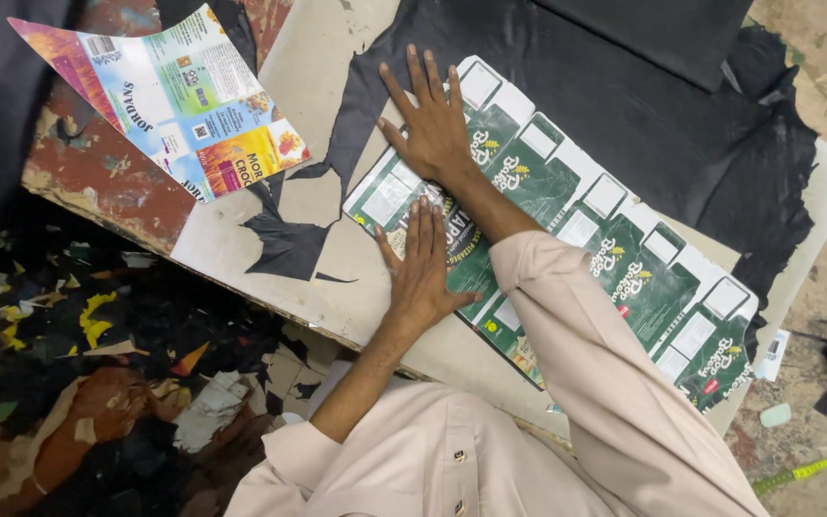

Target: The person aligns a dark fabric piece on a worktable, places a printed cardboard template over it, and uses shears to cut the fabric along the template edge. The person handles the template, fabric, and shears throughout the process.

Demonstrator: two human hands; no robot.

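A long green printed carton sheet [624, 273], flattened, lies diagonally on a pale board [337, 287]. My right hand [433, 129] rests flat on the sheet's upper left end, palm down with the fingers spread. My left hand [420, 268] lies flat just below it, on the sheet's near left edge, fingers straight and close together. Neither hand grips anything. My right sleeve [595, 373] crosses over the middle of the sheet and hides part of it.
A colourful flattened carton sheet [174, 101] lies at the top left, overhanging the board. Black sheet material [643, 115] covers the far right of the board, and a black scrap [284, 239] lies left of my hands. Paper offcuts [98, 345] litter the floor. A yellow-green measuring tape [815, 469] sits lower right.
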